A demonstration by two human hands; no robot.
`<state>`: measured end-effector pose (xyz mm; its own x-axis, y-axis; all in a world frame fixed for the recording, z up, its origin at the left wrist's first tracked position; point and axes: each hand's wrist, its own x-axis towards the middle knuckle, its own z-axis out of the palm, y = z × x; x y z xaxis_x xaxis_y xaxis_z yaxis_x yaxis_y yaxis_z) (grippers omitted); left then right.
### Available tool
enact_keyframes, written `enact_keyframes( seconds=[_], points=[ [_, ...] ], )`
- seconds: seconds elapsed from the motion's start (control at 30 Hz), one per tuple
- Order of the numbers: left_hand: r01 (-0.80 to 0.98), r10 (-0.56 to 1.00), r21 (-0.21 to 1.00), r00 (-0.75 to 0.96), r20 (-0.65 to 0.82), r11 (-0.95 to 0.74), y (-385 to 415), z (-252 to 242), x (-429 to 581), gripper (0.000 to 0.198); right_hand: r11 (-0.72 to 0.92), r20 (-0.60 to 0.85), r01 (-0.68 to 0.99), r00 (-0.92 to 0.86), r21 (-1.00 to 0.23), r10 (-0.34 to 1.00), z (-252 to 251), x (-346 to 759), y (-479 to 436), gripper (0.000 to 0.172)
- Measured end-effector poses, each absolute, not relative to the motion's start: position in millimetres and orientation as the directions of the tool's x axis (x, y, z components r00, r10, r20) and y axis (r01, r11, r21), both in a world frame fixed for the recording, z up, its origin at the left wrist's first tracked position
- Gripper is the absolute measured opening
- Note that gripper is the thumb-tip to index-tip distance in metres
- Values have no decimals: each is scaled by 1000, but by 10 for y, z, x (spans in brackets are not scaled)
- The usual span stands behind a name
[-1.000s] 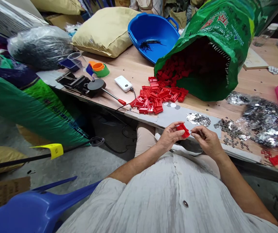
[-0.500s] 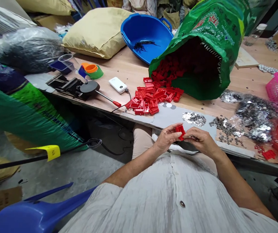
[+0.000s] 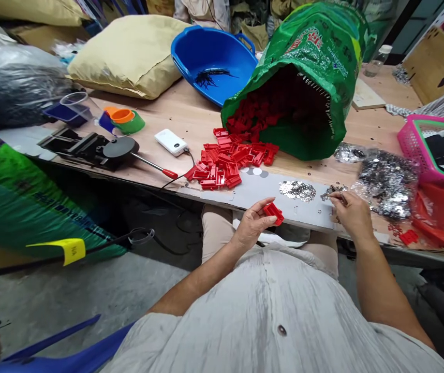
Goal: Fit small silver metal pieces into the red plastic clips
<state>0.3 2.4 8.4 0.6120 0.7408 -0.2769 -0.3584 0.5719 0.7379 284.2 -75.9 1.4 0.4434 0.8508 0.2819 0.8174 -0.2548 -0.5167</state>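
- Nearest, at lower left: a blue plastic chair point(image 3: 70, 357), partly in frame.
- Left hand point(image 3: 250, 225): gripping a small red plastic open-sided housing point(image 3: 274, 213) between thumb and fingers, in front of the bench point(image 3: 152, 111), at its near edge.
- Right hand point(image 3: 353, 212): thumb and fingers bent toward each other at a small scatter of dark metal pieces point(image 3: 334, 190); cannot tell whether the tips are closed on a piece.
- Near edge of the bench: a flat grey sheet point(image 3: 259, 194) bearing a loose patch of shiny silver metal pieces point(image 3: 297, 190), left of the right hand.
- Right of that hand: a clear plastic bag of silver metal pieces point(image 3: 388, 184); beyond it, a pink perforated plastic basket point(image 3: 410, 150) with dark flat items inside.
- Left of the silver patch: a heap of red plastic housings point(image 3: 230, 160), spilling from the mouth of a green printed sack point(image 3: 323, 44) lying on its side.
- Further left: a white rectangular device point(image 3: 171, 142) with a dark cable, and a black metal lever tool point(image 3: 90, 149) with a red handle tip.
- Far side: a blue plastic basin point(image 3: 206, 52) holding thin black strands, beside a bulging cream sack point(image 3: 124, 57).
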Motion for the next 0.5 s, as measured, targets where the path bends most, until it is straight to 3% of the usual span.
enact_keyframes(
  seconds=[0.1, 0.17, 0.3, 0.5],
  points=[
    [-339, 755, 774, 603, -258, 535, 28, 34, 22, 56, -361, 279, 873, 454, -328, 846, -73, 3063, -769, 20],
    [-329, 780, 809, 579, -235, 488, 28, 9, 42, 51, -380, 253, 884, 446, -272, 859, -114, 3102, -750, 21],
    [-310, 831, 874, 531, -167, 374, 20, 11, 58, 44, -377, 222, 892, 431, -248, 874, -174, 3086, -701, 24],
    [-214, 887, 968, 461, -16, 129, -20, 26, 14, 41, -315, 296, 909, 390, -272, 872, -136, 3088, -743, 25]
  ],
)
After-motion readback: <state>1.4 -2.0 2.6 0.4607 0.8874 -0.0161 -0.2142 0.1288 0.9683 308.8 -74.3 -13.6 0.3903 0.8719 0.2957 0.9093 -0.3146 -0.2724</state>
